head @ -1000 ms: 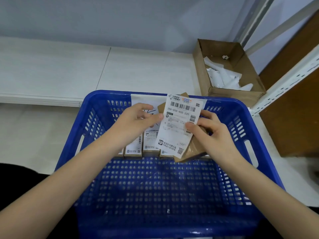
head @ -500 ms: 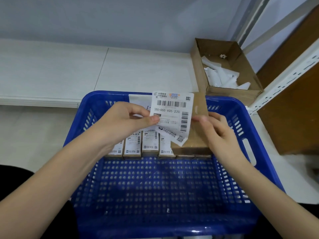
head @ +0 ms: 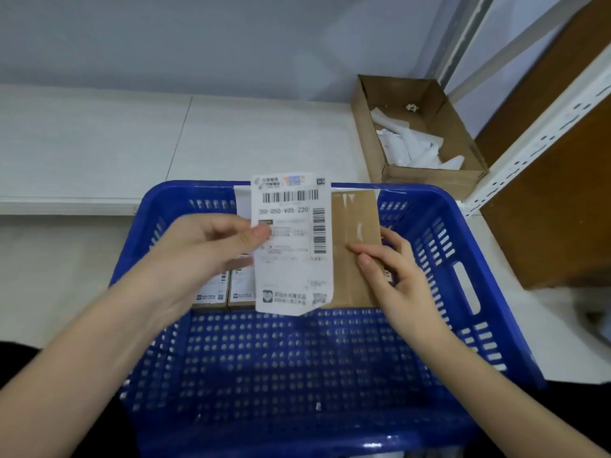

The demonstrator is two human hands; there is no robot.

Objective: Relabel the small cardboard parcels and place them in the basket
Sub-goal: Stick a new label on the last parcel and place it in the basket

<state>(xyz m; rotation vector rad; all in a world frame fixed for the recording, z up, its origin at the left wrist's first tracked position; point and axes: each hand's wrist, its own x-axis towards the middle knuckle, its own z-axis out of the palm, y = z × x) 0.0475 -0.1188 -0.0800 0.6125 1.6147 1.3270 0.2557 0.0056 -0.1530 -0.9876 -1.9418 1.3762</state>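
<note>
A blue plastic basket [head: 439,256] fills the middle of the view. Labelled small cardboard parcels [head: 211,292] stand in a row at its far end. Above them my right hand [head: 393,276] grips a brown cardboard parcel [head: 355,226] by its right edge, thumb on the taped face. My left hand [head: 205,246] pinches a white shipping label [head: 291,246] at its left edge; the label hangs over the left side of the parcel, its lower right corner curled.
An open cardboard box [head: 426,180] with white paper scraps sits on the white shelf [head: 99,143] behind the basket on the right. A white perforated rack post [head: 542,137] and brown boards [head: 555,206] stand at the right.
The label has swung from tilted to upright and come further off the parcel's face toward the left. The parcel has straightened up in my right hand.
</note>
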